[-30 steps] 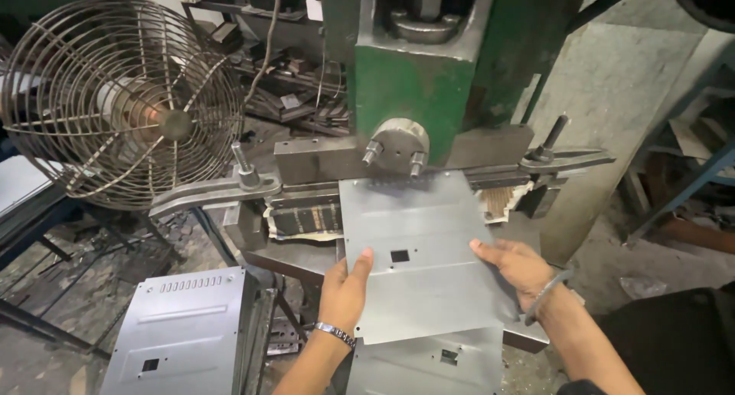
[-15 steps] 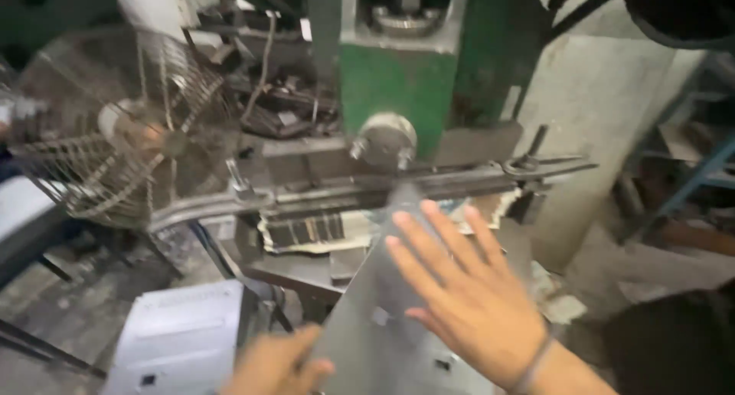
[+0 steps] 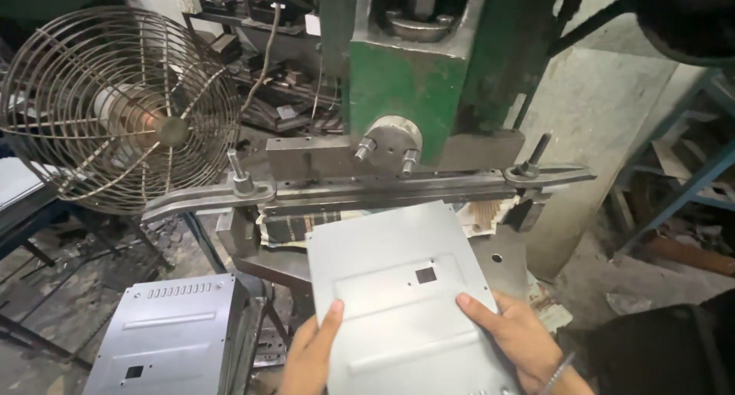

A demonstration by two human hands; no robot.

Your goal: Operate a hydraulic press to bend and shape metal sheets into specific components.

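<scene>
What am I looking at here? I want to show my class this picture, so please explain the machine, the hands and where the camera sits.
The camera sits on a person's head and looks down at their own hands. The left hand and right hand hold a flat grey metal sheet with a small square hole, its far edge pointing at a big green press machine. A steel bar runs across the machine's front. A wire-caged fan stands at left, and a stack of similar sheets lies below it.
</scene>
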